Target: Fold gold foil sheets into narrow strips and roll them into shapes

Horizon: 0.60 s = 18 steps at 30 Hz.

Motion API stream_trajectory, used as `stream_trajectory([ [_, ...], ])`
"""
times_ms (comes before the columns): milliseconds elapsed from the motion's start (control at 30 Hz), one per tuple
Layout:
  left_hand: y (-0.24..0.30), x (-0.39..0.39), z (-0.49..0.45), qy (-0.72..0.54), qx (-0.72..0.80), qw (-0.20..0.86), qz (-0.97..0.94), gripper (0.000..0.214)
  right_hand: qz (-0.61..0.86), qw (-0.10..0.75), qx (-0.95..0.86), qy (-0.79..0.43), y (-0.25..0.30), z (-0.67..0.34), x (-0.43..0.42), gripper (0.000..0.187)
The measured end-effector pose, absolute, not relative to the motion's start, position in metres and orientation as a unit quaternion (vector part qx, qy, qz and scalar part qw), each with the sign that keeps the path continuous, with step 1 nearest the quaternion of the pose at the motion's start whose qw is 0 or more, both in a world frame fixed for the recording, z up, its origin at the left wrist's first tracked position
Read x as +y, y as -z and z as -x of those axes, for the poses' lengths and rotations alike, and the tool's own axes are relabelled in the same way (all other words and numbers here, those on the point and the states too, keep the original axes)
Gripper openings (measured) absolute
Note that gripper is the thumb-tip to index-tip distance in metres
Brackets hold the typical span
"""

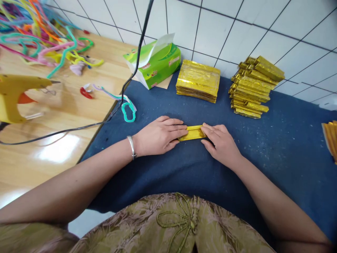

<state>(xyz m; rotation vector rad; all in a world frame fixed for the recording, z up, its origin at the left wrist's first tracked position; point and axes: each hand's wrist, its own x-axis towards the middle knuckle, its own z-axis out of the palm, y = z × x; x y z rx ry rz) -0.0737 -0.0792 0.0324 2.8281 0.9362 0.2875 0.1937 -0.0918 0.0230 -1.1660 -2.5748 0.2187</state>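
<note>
A folded strip of gold foil paper (194, 133) lies on the dark blue cloth in front of me. My left hand (160, 136) rests flat over its left end, fingers stretched out and covering part of it. At the right end, the fingertips of my right hand (219, 140) press on the strip, with the thumb apart below its edge. Neither hand is closed round the paper. Behind the strip sits a flat stack of gold foil sheets (198, 79). A pile of folded gold foil strips (251, 86) lies to its right.
A green tissue pack (160, 65) stands against the tiled wall. On the wooden table at left are a yellow glue gun (19, 93) and tangled pipe cleaners (50, 40). A black cable (129, 79) crosses in front. More gold paper (331, 137) lies at the right edge.
</note>
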Motion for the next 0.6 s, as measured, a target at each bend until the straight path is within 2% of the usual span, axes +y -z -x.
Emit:
stream_trajectory([
  [133, -0.035, -0.078, 0.075, -0.088, 0.325, 0.077, -0.938, 0.048, 0.398, 0.16, -0.9, -0.078, -0.022, -0.196, -0.089, 0.035],
  [600, -0.024, -0.082, 0.073, -0.146, 0.341, 0.084, -0.925, 0.032, 0.387, 0.228, -0.889, -0.09, -0.012, -0.204, -0.081, 0.018],
])
